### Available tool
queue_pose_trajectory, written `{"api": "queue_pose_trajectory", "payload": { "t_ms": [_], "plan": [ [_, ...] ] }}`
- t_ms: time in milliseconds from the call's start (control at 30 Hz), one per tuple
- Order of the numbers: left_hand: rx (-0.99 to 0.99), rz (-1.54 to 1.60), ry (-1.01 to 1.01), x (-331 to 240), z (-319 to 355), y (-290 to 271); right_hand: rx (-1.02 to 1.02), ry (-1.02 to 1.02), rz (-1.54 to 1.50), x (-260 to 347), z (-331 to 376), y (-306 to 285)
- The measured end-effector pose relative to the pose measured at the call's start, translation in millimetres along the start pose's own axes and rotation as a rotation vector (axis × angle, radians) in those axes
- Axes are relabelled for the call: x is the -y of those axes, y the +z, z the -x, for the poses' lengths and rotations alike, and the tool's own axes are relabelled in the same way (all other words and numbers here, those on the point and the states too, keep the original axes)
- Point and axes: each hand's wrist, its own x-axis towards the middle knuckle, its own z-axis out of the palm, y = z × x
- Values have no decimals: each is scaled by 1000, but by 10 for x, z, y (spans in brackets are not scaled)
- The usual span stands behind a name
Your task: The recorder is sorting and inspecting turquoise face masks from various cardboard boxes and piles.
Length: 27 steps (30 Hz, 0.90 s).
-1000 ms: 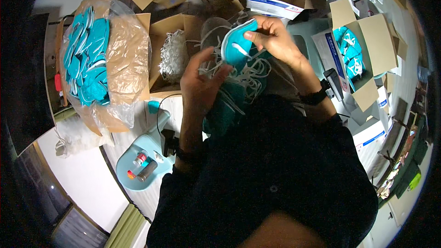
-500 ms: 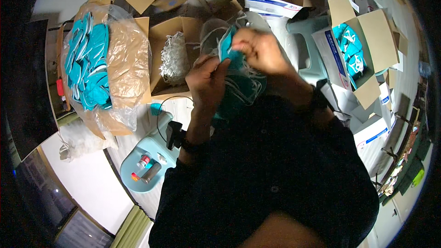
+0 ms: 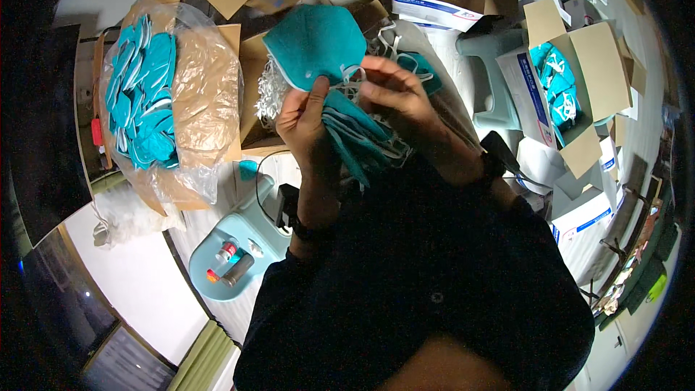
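A teal folded face mask (image 3: 318, 42) with a white edge is spread flat between my hands. My left hand (image 3: 305, 117) pinches its lower edge between thumb and fingers. At its lower right corner, my right hand (image 3: 397, 93) has its fingers closed round a white ear loop (image 3: 352, 74). Just below my hands lies a bunch of teal masks (image 3: 358, 134) with white loops, partly hidden by my wrists. Behind my right hand another teal mask (image 3: 423, 72) shows its loops. White straps (image 3: 271, 94) fill a cardboard box behind my left hand.
On the left, a clear plastic bag (image 3: 210, 101) in a box holds many teal masks (image 3: 148, 94). A carton (image 3: 532, 94) at right contains more masks. A light blue stool (image 3: 206, 261) carries small bottles; another stool (image 3: 499, 80) stands by the carton. Open cartons (image 3: 434, 7) line the back.
The mask, earlier held folded edge-on between both hands, now faces up, broad and flat, farther up and left. My right hand has come lower, from a blurred fist to its corner.
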Motion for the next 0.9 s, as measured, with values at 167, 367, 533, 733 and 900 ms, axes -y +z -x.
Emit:
{"api": "queue_pose_trajectory", "payload": {
  "t_ms": [167,367,533,733,900],
  "plan": [
    [-49,-62,102,-18,37,8,-13,7,308,74,73,4],
    [-26,-204,349,66,-32,-264,-294,-345,657,187,-82,-202],
    [-75,-160,248,-133,17,-159,-578,-78,281,427,-260,-511],
    [-61,-313,308,-72,-74,-770,-693,-374,317,801,-544,-1078],
    [-54,-166,198,-56,-176,-944,85,-393,874,460,259,-416]
  ]
}}
